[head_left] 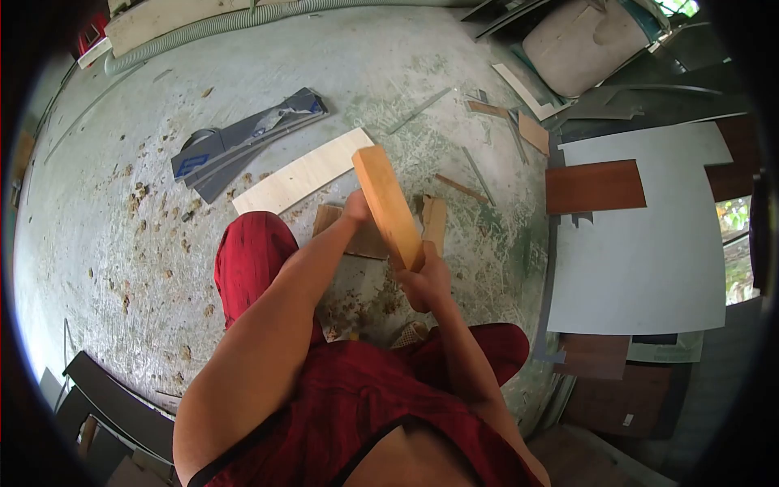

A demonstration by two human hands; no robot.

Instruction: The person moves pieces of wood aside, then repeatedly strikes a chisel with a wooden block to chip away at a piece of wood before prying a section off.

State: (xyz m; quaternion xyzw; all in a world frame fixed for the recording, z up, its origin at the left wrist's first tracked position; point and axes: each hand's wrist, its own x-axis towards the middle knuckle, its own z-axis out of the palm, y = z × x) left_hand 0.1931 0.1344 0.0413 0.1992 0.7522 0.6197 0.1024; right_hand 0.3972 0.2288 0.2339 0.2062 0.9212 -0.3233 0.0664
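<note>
A squared block of orange-brown wood [388,201] is held up at a slant above the floor, between my knees. My left hand [357,207] grips its far part from the left side, with most of the fingers hidden behind the wood. Around the near end, my right hand [426,280] is closed, thumb along the side. Beneath the block lies a flat brown piece [369,244], partly covered by my left arm and the wood. A tan strip with a ragged end [436,219] lies just right of the block. A pale plywood board [300,173] rests beyond my left hand.
Grey panel strips [251,138] lie stacked at the upper left. Thin offcuts [479,174] are scattered to the right. A large pale sheet [641,268] with a reddish-brown panel [596,185] stands along the right. A ribbed hose [219,26] runs along the back.
</note>
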